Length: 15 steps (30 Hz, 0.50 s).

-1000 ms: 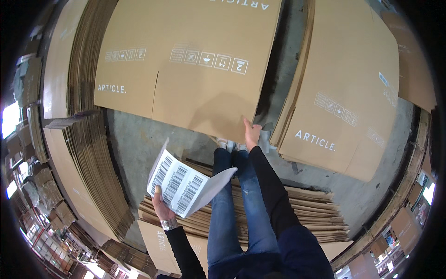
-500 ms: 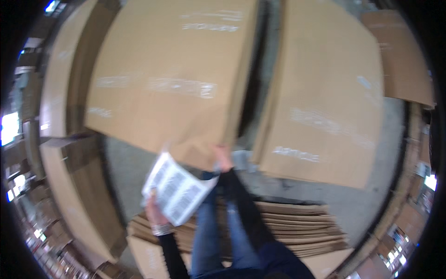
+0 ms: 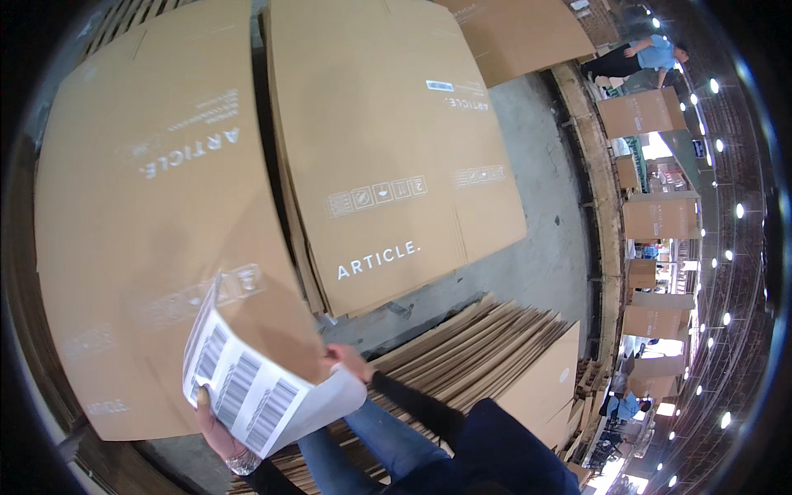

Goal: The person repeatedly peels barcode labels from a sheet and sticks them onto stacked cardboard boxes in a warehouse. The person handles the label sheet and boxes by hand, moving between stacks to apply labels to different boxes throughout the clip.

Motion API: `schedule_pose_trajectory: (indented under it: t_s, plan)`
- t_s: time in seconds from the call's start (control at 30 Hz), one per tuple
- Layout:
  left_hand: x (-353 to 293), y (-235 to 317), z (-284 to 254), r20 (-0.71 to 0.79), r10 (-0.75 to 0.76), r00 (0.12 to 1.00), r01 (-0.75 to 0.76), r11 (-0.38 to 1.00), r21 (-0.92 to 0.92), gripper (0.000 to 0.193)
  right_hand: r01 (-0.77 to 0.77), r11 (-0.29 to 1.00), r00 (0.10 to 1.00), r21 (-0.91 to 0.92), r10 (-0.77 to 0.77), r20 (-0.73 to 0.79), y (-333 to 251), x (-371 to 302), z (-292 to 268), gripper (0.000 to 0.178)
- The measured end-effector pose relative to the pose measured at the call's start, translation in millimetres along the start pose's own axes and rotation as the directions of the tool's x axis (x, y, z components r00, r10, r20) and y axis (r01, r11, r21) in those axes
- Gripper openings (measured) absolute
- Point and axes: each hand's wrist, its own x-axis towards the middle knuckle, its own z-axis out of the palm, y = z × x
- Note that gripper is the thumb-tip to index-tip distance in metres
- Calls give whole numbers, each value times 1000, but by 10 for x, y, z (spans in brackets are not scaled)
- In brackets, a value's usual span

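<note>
Head view: your left hand (image 3: pixel 216 432) holds label sheets (image 3: pixel 247 388); curling rightward, they could snag your right hand (image 3: pixel 353 361), whose grip I can't tell.

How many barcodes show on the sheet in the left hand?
3, side by side on the sheet: left barcode, middle barcode and right barcode. Folds may hide more.

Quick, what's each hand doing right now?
Left hand: closed, holding the white barcode sheet.
Right hand: at the edge of the large brown cardboard, partly hidden; whether its grip is closed cannot be told.
</note>
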Motion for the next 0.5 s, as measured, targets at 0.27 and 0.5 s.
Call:
schedule_pose_trajectory:
  t_s: [0.27, 0.5]
  plan:
    - [627, -69, -170, -31, 34, 999, -17, 893, 450, 47, 177, 847, 982, 502, -116, -150, -1055, -183, -641, 34]
    - [905, -177, -66, -10, -224, 974, 201, 850, 487, 41, 463, 862, 882, 206, -471, -11, -2287, -247, -215, 40]
